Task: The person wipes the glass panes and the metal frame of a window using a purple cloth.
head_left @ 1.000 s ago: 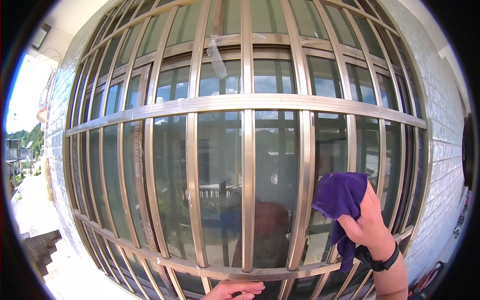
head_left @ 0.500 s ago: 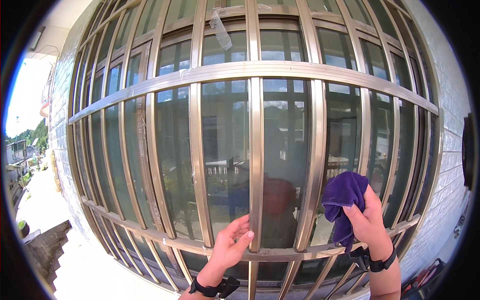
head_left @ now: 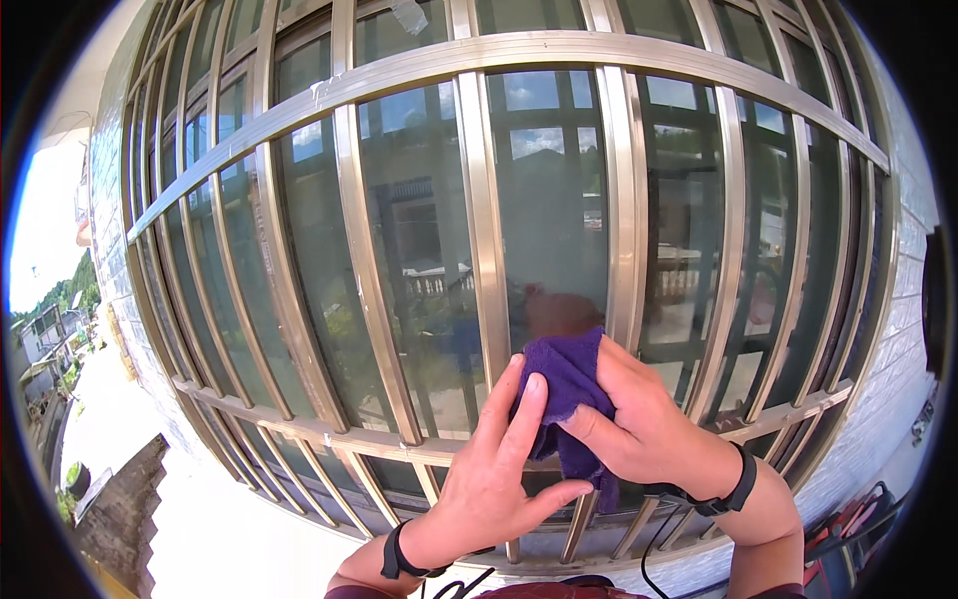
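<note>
A crumpled purple cloth (head_left: 561, 377) is bunched in my right hand (head_left: 644, 424), pinched between thumb and fingers, with its lower end hanging loose. My left hand (head_left: 487, 484) is beside the cloth on its left. Its fingers are stretched out with the tips at the cloth's edge, and its thumb points right below. Both hands are low in front of a window grille of metal bars (head_left: 484, 215), just above its lower rail (head_left: 312, 429). Dark window glass (head_left: 549, 225) lies behind the bars and shows reflections. Whether the cloth touches a bar is hidden by the hands.
A wide crossbar (head_left: 559, 47) spans the grille higher up. White brick wall (head_left: 913, 309) flanks it on the right. Red and black items (head_left: 853, 544) lie at the lower right, and a dark cable (head_left: 649, 559) hangs below my right wrist. Steps (head_left: 125, 509) descend at the lower left.
My right hand has carried the cloth left to the middle. My left hand has left the bar and come up to the cloth. The view has tilted downward.
</note>
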Motion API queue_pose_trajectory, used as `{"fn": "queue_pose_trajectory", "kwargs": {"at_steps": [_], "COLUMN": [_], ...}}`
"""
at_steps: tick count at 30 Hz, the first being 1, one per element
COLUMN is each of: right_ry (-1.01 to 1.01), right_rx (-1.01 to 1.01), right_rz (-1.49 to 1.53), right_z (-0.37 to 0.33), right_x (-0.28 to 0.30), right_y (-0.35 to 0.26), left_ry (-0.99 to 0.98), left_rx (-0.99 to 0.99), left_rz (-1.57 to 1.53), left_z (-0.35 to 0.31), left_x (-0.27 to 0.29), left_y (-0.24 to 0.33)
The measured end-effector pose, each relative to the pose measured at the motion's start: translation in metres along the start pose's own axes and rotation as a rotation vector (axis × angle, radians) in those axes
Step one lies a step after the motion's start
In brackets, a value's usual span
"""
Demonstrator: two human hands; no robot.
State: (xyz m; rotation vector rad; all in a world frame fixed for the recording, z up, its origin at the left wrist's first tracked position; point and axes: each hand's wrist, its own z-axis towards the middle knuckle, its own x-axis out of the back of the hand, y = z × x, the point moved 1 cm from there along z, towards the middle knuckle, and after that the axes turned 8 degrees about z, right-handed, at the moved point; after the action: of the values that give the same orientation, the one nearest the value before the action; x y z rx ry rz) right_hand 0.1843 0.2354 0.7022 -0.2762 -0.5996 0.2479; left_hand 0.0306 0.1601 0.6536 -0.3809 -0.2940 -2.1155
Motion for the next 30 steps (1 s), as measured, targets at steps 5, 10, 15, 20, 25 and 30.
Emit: {"fn": "queue_pose_trajectory", "kwargs": {"at_steps": [5,10,15,20,25,30], "right_ry": [-0.17,-0.528,0.268,0.572,0.32,0.228], "right_rx": [-0.081,-0.038,0.058,0.021,-0.15,-0.229], "right_rz": [0.141,0.117,-0.282,-0.352,-0.231,-0.223], "right_z": [0.005,0.001,-0.022,-0.028,-0.028,-0.026], "right_x": [-0.013,0.029,0.07,0.081,0.057,0.045], "right_y": [-0.003,-0.019,-0.001,0.029,0.031,0.042], "left_ry": [0.233,0.416,0.729,0.475,0.488,0.188], "left_rx": [0.023,0.319,0.423,0.248,0.432,0.554], "left_rz": [-0.145,-0.536,-0.389,-0.04,-0.608,-0.938], "left_z": [0.008,0.005,0.034,0.071,0.117,0.168], "left_x": [-0.015,0.03,0.066,0.031,0.025,0.028], "left_y": [-0.02,-0.048,-0.081,-0.074,-0.106,-0.115]}}
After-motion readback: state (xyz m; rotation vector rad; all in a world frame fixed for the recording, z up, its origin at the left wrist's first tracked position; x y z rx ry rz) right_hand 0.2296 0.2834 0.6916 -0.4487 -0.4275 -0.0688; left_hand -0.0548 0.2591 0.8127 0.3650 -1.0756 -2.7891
